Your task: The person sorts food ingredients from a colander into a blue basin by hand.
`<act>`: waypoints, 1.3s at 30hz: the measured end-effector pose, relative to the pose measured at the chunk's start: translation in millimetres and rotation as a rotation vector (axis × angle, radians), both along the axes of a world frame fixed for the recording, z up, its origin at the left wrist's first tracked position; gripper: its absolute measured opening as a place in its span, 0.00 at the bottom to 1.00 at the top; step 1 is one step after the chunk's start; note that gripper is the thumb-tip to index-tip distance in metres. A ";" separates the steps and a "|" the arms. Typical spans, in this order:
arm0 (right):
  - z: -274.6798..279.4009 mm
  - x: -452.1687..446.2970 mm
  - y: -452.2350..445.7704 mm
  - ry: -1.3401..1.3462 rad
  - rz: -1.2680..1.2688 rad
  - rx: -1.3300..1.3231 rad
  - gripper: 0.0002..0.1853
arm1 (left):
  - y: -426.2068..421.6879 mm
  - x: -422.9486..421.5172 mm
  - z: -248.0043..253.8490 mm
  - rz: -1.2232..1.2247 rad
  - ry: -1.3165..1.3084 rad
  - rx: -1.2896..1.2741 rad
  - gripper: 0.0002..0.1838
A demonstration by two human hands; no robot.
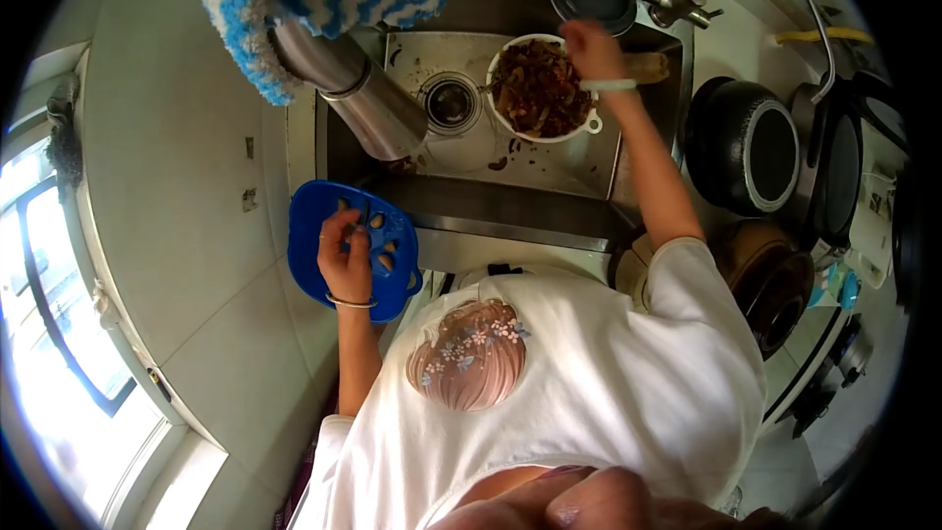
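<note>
Two hands busy: left hand [343,250] curled over small pieces [378,221] in the blue basin [381,291], right hand [594,51] bunched farther off by the rim of the white bowl [543,138] in the sink [471,208]; can't tell if either's gripping anything. Imo, small pinches kept low would limit spills.

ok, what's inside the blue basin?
A few small brownish pieces lie in the blue basin; too small to identify. The left hand covers part of its floor, so anything beneath is hidden.

At the frame's upper centre, the steel sink [579,169] carries a white bowl [540,138] filled with brown food [538,88]; loose scraps [498,164] lie near the drain [451,103].
</note>
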State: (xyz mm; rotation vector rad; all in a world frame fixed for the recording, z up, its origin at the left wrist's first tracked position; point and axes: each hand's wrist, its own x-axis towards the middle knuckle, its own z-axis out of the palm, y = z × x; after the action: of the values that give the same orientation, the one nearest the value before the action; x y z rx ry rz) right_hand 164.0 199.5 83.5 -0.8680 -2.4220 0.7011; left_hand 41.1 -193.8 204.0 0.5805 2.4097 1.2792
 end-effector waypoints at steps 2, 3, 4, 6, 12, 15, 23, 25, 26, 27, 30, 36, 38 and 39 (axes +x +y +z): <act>14.3 -14.5 31.0 0.357 -0.201 0.059 0.14 | 1.3 0.7 2.7 0.008 -0.016 -0.003 0.09; 16.6 -18.0 43.5 0.392 -0.235 0.042 0.14 | 3.0 2.4 3.7 0.010 -0.029 -0.009 0.09; 19.2 -21.5 56.0 0.429 -0.268 0.026 0.14 | 4.7 3.6 4.7 0.013 -0.038 -0.016 0.08; 43.2 -31.1 67.9 1.005 -0.354 -1.370 0.22 | 8.4 6.0 6.6 0.008 -0.026 -0.018 0.08; 129.2 -50.5 45.9 0.093 -0.095 -0.841 0.34 | 9.1 3.7 3.1 -0.037 0.021 -0.016 0.08; 95.4 -29.6 31.2 0.153 -0.065 -0.758 0.24 | 12.1 4.7 4.1 -0.052 0.018 -0.031 0.09; -22.2 32.6 -25.2 -0.360 -0.013 -0.383 0.15 | 68.7 14.8 10.0 -0.262 -0.102 0.113 0.07; -49.3 46.3 -14.2 -0.898 -0.223 -0.461 0.15 | 84.6 18.0 5.3 -0.304 -0.101 0.132 0.08; -57.1 52.8 -11.2 -0.975 -0.275 -0.537 0.15 | 91.5 21.4 4.8 -0.349 -0.099 0.154 0.08; -62.8 55.5 -12.4 -0.952 -0.315 -0.642 0.16 | 96.5 24.1 6.4 -0.349 -0.099 0.154 0.08; -73.0 58.4 -20.3 -0.633 -0.459 -1.042 0.17 | 111.5 32.8 9.1 -0.433 -0.112 0.112 0.07; -74.5 54.1 -26.8 -0.383 -0.587 -1.500 0.18 | 116.2 39.1 -5.6 -0.476 -0.150 0.087 0.07; -77.7 55.5 -30.3 -0.385 -0.582 -1.577 0.15 | 113.4 40.1 -17.4 -0.402 -0.283 0.107 0.07; -87.9 54.1 -30.7 -0.387 -0.572 -1.574 0.15 | 115.3 40.2 -21.2 -0.325 -0.416 0.137 0.07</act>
State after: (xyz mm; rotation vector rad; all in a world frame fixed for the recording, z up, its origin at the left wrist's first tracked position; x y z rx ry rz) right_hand 218.1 168.8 -4.4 -2.2171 -1.2535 2.3225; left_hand 81.3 -78.4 182.8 0.6394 1.8188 1.2793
